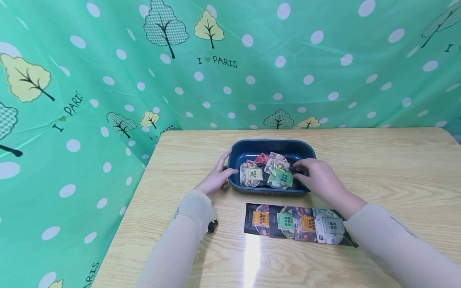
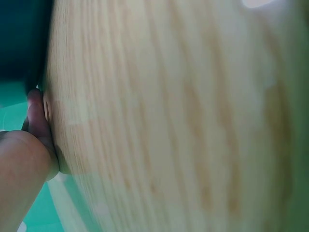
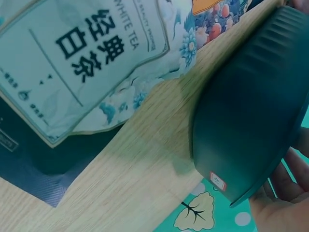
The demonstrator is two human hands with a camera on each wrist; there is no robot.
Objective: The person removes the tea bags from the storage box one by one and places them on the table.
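Note:
A dark blue bin stands on the table with several tea packets inside. My left hand holds its left end, thumb over the rim and fingers along the outside. At the bin's right end my right hand reaches in, its bent thumb and fingers at the dark edge of a green-labelled tea packet; their exact contact is hard to see. Left of that packet lies a cream-labelled tea packet, with a red packet partly covered behind. In the right wrist view, fingers curl beside the bin wall.
Before the bin, overlapping tea packets lie in a row: orange-labelled, green-labelled, another orange-labelled, and a white tea packet partly under the right sleeve. A green patterned cloth hangs behind the wooden table.

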